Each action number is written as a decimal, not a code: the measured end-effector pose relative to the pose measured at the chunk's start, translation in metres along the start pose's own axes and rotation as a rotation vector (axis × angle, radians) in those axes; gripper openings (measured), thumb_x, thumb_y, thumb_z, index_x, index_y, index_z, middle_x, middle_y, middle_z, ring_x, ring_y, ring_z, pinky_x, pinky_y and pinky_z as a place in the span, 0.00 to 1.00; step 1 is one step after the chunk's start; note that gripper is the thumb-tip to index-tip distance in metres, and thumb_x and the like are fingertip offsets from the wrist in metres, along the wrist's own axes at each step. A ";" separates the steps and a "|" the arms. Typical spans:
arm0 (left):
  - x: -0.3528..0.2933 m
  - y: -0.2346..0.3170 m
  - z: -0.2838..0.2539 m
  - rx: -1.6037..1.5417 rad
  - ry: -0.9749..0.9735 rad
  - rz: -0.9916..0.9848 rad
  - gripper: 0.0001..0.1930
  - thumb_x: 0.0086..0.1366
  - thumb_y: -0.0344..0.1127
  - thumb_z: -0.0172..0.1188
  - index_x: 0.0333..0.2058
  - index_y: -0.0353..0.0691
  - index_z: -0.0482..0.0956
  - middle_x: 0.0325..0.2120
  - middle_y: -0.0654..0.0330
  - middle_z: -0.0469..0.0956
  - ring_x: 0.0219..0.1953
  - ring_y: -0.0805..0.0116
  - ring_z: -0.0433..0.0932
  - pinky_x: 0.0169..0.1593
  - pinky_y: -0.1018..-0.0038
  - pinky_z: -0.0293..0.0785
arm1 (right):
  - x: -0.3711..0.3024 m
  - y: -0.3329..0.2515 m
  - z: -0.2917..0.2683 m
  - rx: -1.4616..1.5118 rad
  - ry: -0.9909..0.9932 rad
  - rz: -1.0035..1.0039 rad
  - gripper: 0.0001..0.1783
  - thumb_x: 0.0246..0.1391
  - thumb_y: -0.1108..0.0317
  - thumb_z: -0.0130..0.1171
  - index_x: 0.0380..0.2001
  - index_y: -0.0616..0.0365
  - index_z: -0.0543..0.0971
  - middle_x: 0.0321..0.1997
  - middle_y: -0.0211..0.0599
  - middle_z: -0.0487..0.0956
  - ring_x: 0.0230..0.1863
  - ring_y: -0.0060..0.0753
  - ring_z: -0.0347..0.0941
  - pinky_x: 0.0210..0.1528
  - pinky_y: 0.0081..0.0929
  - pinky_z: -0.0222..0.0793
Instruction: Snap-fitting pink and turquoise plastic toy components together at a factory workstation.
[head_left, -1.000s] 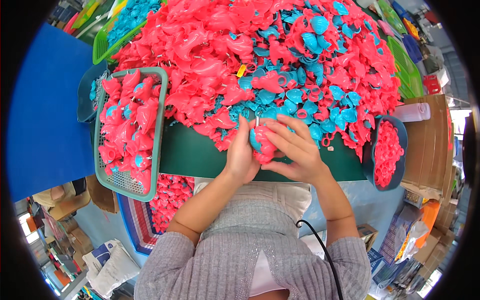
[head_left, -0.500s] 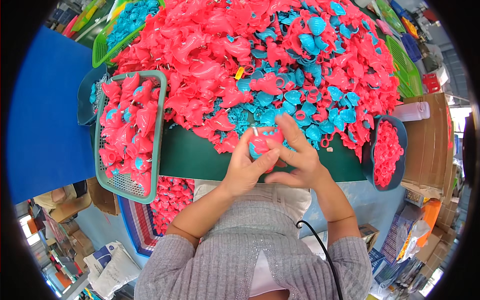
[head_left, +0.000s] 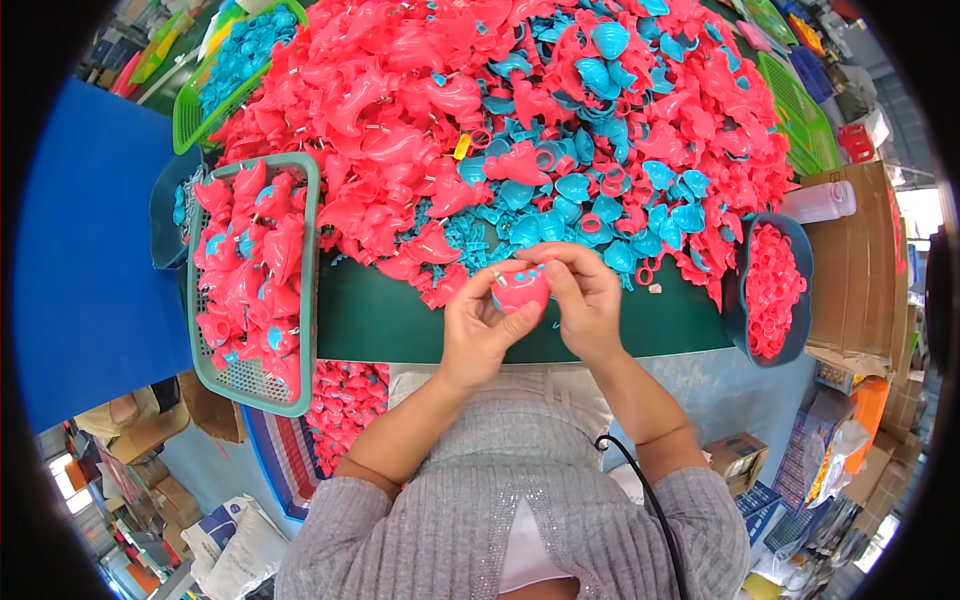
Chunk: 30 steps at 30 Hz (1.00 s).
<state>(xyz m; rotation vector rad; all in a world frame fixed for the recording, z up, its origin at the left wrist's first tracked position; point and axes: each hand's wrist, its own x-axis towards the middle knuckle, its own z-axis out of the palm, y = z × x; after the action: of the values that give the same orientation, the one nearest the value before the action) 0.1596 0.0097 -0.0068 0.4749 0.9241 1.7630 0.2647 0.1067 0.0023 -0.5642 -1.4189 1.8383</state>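
over the table — both hands now curl round the pink piece

— Where does your head camera look from?
— From your own head: it's the left of two fisheyes you wear side by side, facing down over your grey sweater.
— How near does it sit to your work?
— Near enough that your left hand, your right hand and the green bench fill the middle, yet so wide that the blue panel bows outward at the side. Your left is its left.
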 end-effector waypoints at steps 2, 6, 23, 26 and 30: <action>0.000 -0.003 -0.008 -0.019 0.039 -0.046 0.21 0.60 0.26 0.62 0.52 0.30 0.68 0.45 0.59 0.74 0.45 0.74 0.75 0.51 0.75 0.71 | -0.002 0.014 0.003 0.056 0.019 0.109 0.10 0.60 0.74 0.52 0.45 0.64 0.72 0.44 0.39 0.77 0.44 0.25 0.73 0.48 0.25 0.69; -0.005 -0.014 -0.019 -0.146 0.128 -0.141 0.19 0.62 0.29 0.61 0.50 0.31 0.70 0.43 0.59 0.76 0.44 0.75 0.76 0.47 0.77 0.73 | -0.002 0.036 0.001 0.121 0.000 0.144 0.10 0.61 0.72 0.52 0.44 0.63 0.73 0.42 0.38 0.78 0.46 0.26 0.73 0.51 0.25 0.68; 0.042 0.013 -0.037 -0.377 0.341 -0.131 0.16 0.67 0.40 0.56 0.49 0.37 0.70 0.41 0.58 0.77 0.44 0.65 0.76 0.48 0.67 0.73 | 0.076 0.034 -0.040 -1.014 0.290 -0.352 0.13 0.44 0.76 0.64 0.36 0.61 0.77 0.34 0.36 0.79 0.32 0.29 0.76 0.34 0.24 0.71; 0.043 0.013 -0.030 -0.415 0.368 -0.132 0.17 0.68 0.43 0.54 0.47 0.37 0.71 0.40 0.57 0.77 0.44 0.64 0.76 0.48 0.67 0.73 | 0.045 0.027 -0.018 -0.174 0.111 0.020 0.14 0.45 0.80 0.64 0.36 0.63 0.74 0.37 0.38 0.79 0.38 0.25 0.75 0.41 0.24 0.72; 0.045 0.014 -0.015 -0.535 0.335 -0.114 0.18 0.70 0.47 0.49 0.47 0.38 0.71 0.41 0.55 0.77 0.43 0.65 0.77 0.47 0.67 0.73 | 0.019 0.034 0.017 0.271 0.095 -0.011 0.16 0.46 0.83 0.64 0.37 0.64 0.71 0.45 0.49 0.79 0.49 0.34 0.75 0.51 0.29 0.71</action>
<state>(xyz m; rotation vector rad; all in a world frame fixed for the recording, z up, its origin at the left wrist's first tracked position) 0.1238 0.0430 -0.0107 -0.2195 0.6442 1.9213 0.2305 0.1067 -0.0231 -0.4967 -1.0862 1.9284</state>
